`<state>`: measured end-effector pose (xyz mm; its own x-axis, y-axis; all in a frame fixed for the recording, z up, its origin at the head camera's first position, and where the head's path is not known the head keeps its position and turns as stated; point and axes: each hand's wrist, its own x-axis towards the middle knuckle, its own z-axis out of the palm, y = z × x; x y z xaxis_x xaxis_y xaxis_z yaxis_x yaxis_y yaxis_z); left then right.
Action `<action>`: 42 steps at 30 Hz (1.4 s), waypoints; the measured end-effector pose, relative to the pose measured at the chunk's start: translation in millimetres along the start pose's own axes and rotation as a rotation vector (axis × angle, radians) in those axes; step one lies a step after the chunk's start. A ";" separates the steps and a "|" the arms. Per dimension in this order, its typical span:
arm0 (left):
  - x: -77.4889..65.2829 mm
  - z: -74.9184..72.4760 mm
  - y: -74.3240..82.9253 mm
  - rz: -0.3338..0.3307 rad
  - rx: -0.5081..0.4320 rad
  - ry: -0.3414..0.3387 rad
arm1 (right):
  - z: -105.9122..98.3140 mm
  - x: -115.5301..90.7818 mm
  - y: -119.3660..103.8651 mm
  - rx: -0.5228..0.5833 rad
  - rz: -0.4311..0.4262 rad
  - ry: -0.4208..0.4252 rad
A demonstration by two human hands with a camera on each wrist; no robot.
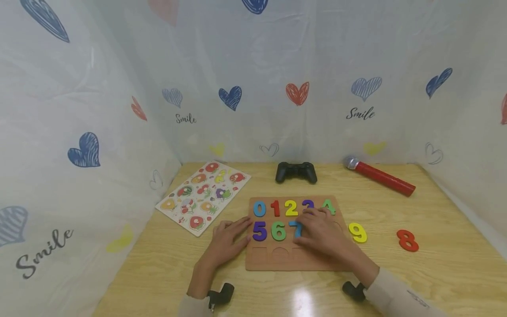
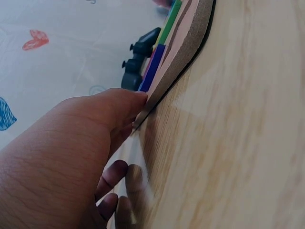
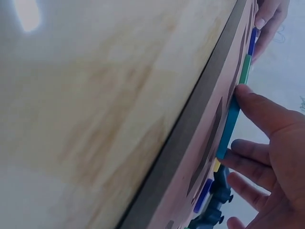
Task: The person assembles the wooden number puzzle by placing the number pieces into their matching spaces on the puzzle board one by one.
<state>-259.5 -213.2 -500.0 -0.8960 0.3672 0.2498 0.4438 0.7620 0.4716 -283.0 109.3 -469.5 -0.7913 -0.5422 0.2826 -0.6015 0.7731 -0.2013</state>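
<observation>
A wooden number board (image 1: 257, 263) lies on the table, with the digits 0 to 4 in its top row. Below them sit a purple 5 (image 1: 259, 231), a green 6 (image 1: 278, 231) and a blue 7 (image 1: 294, 229). My right hand (image 1: 326, 235) reaches over the board and pinches the 7 between thumb and fingers, as the right wrist view shows along its blue edge (image 3: 229, 126). At the board's left edge my left hand (image 1: 226, 241) rests with extended fingers and thumb touching the side. My right hand partly hides the 3 (image 1: 307, 204) and the board's right part.
Right of the board lie a yellow 9 (image 1: 358, 232) and a red 8 (image 1: 407, 240). A fruit picture board (image 1: 203, 198) lies at the back left. Behind stand a black game controller (image 1: 296, 172) and a red microphone (image 1: 382, 176), before a heart-printed curtain (image 1: 257, 53).
</observation>
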 end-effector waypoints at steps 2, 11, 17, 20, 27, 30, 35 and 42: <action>0.4 -0.2 -0.1 -0.001 -0.004 -0.006 | -0.2 0.2 -0.6 -0.005 0.004 -0.007; 0.9 -0.6 1.2 -0.009 -0.003 -0.015 | -0.6 -4.1 2.3 0.009 -0.004 -0.007; 0.7 -0.9 2.1 -0.015 -0.006 -0.015 | -7.2 -13.5 10.7 -0.039 -0.044 0.048; 0.8 0.3 1.4 -0.008 -0.005 -0.005 | -12.0 -21.1 15.2 -0.033 -0.050 0.051; 0.6 2.7 -1.4 0.007 -0.004 0.011 | -22.6 -39.0 27.7 -0.026 -0.033 0.038; 0.5 2.9 -2.0 0.000 -0.011 0.008 | -26.2 -46.5 34.2 -0.032 -0.028 0.041; -0.3 3.5 -3.6 -0.018 -0.014 -0.013 | -31.6 -58.5 43.8 -0.021 -0.016 0.054; -0.4 2.5 -2.9 -0.019 -0.028 -0.005 | -37.7 -71.4 55.2 -0.031 0.011 0.061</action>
<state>-260.5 -214.2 -503.6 -0.9041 0.3557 0.2369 0.4273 0.7533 0.5000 -255.5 203.1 -465.5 -0.7891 -0.5132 0.3376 -0.5884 0.7893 -0.1755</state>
